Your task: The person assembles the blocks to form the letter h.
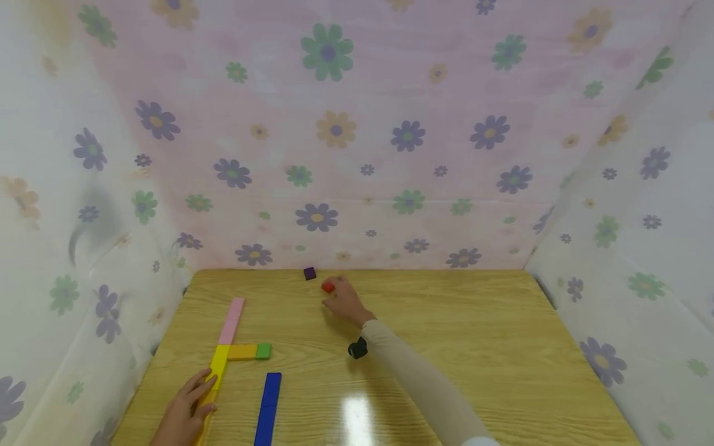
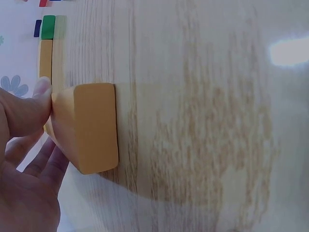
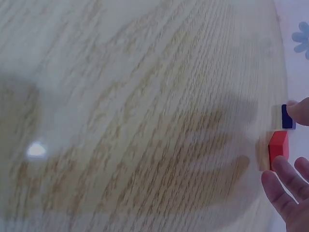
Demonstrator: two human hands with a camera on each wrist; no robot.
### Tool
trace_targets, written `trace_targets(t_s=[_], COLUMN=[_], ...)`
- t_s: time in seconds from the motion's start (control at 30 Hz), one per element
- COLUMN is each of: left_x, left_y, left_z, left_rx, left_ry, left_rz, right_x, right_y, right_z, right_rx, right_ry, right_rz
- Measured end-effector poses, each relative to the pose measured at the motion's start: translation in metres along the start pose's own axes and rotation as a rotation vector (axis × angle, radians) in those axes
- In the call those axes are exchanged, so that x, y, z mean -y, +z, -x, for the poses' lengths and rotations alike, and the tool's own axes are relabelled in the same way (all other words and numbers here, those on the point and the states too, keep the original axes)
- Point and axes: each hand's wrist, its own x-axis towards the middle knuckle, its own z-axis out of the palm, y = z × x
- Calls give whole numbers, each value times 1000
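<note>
At the left of the head view, my left hand (image 1: 181, 412) rests along a row of yellow (image 1: 220, 358) and orange blocks. In the left wrist view its thumb and fingers lie on opposite sides of an orange block (image 2: 96, 128), gripping it. My right hand (image 1: 346, 301) reaches to the back of the table. Its fingertips touch a red block (image 3: 278, 145), while the thumb stands apart from that block. A dark purple block (image 1: 309, 273) lies just left of the red one, overlapped by the thumb in the right wrist view.
Pink blocks (image 1: 231, 321) extend the yellow row toward the back. An orange block (image 1: 242, 352) and a green block (image 1: 263, 351) branch off to the right. Two blue blocks (image 1: 268, 406) lie end to end nearby. A dark piece (image 1: 357, 349) sits beside the right sleeve. Flowered cloth walls enclose the table.
</note>
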Motion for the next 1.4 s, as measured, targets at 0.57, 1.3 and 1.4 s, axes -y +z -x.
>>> trace_targets(t_s=[0.57,1.3,1.4], left_x=[-1,-1,0], left_y=[-3,-4,-3], left_z=[-2,-4,-3], left_rx=[128,141,130], left_ry=[-155,-153,-136], left_rz=[63,49,45], right_x=[-12,-6,-3], right_y=[12,15,12], right_z=[-20,-11,-8], right_rx=[-103,-83,-74], right_ry=[68,9,-6], right_rz=[1,-14,-54])
